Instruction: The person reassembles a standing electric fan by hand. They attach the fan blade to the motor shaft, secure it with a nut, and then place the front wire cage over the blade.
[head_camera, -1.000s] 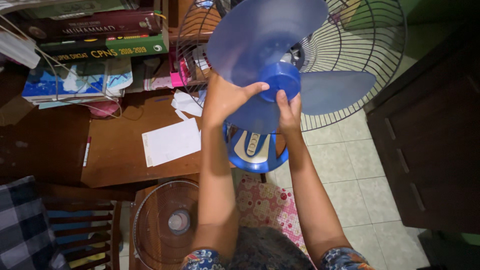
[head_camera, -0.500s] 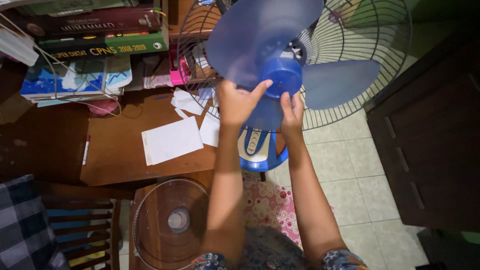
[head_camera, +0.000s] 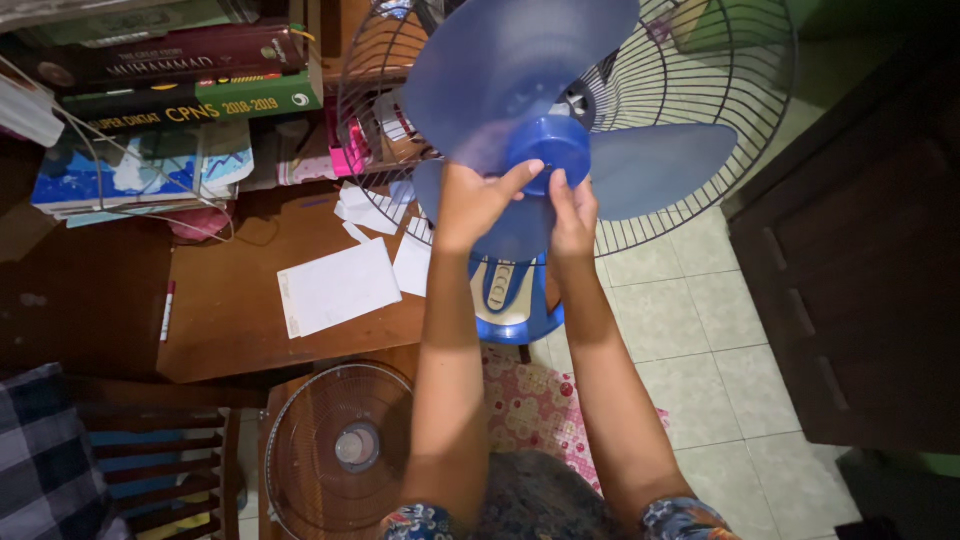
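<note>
**Both hands on the fan hub, blade seated against the rear guard**

The left hand (head_camera: 472, 200) cups the lower blade of the blue fan blade assembly (head_camera: 545, 100), thumb stretched out to touch the round blue hub (head_camera: 548, 150). The right hand (head_camera: 573, 212) comes up from below, fingers pinched together on the hub's underside. Neither is a full clamp: the left is spread and pressing, the right is closed lightly on the hub rim. The blade set sits right in front of the wire rear guard (head_camera: 700, 130), above the blue and white fan base (head_camera: 510, 295), which stands at the right edge of the wooden desk (head_camera: 230, 320).

Judging by the grip, the step in hand looks like working the 3-blade piece on its motor shaft, seating or freeing it. That would call for a steady, straight push or pull along the shaft, with the left hand stopping the blades from turning.

Room is mixed. The guard wires sit close behind the blades, so a tilt could snag a tip. A dark cabinet (head_camera: 850, 260) stands to the right, with tiled floor (head_camera: 690, 330) between. On the left, loose white papers (head_camera: 338, 285) lie near the desk's front edge and books (head_camera: 170, 80) are stacked at the back. The detached front grille (head_camera: 340, 450) lies below, well apart.
</note>
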